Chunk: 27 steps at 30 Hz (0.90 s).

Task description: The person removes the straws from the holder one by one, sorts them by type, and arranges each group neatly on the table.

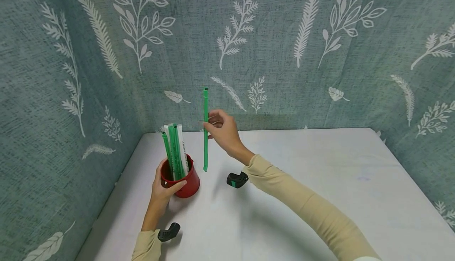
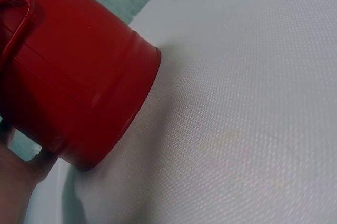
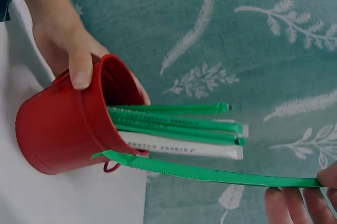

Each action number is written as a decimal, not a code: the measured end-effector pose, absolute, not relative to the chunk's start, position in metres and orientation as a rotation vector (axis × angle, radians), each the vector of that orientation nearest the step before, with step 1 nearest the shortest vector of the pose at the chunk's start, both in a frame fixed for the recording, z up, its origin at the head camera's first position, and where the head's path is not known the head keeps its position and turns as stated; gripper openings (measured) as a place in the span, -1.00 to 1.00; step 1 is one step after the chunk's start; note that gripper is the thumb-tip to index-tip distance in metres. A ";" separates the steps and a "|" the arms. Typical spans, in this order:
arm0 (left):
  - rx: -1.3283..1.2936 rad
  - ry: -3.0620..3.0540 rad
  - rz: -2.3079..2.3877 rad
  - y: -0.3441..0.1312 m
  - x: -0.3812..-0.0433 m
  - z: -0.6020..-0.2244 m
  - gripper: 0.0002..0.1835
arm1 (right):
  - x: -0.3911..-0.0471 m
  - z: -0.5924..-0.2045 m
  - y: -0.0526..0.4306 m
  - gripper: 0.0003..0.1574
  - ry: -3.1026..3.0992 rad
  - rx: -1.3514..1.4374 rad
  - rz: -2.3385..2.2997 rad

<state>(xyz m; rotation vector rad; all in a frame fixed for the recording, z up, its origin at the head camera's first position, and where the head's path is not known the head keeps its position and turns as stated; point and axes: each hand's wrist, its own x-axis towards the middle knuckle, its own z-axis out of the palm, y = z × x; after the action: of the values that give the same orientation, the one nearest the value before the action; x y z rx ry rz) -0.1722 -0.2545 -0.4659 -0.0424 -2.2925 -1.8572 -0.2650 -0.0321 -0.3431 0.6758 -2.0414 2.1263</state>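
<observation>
My left hand (image 1: pixel 160 192) grips a small red bucket (image 1: pixel 190 184) at the left of the white table, its thumb over the rim. Out of the bucket stick several wrapped straws (image 1: pixel 174 152), some green and some white with printing. Between thumb and fingers, my right hand (image 1: pixel 224 132) pinches one green wrapped straw (image 1: pixel 205 154) and holds it upright beside the bucket. The right wrist view shows that straw (image 3: pixel 210 173) passing in front of the bucket's rim. In the left wrist view the bucket (image 2: pixel 79 66) fills the upper left, with a wire loop on its side.
Both hands are over the white table (image 1: pixel 313 166). Behind and to the left hangs a grey-green cloth (image 1: pixel 199 36) with white leaf prints. Black wrist devices, one by the right sleeve (image 1: pixel 237 180) and one by the left (image 1: pixel 169 232), jut out beside the arms.
</observation>
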 end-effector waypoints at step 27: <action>-0.045 -2.271 -1.858 -0.266 -0.187 -0.496 -0.03 | -0.273 -0.384 -0.010 -0.66 -2.255 0.383 2.179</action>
<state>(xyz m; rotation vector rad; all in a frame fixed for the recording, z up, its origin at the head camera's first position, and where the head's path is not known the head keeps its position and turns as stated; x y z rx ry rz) -0.1870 -0.2664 -0.4962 -0.0452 -2.2707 -1.8585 -0.2725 -0.0101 -0.3841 0.3834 -2.2548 2.1785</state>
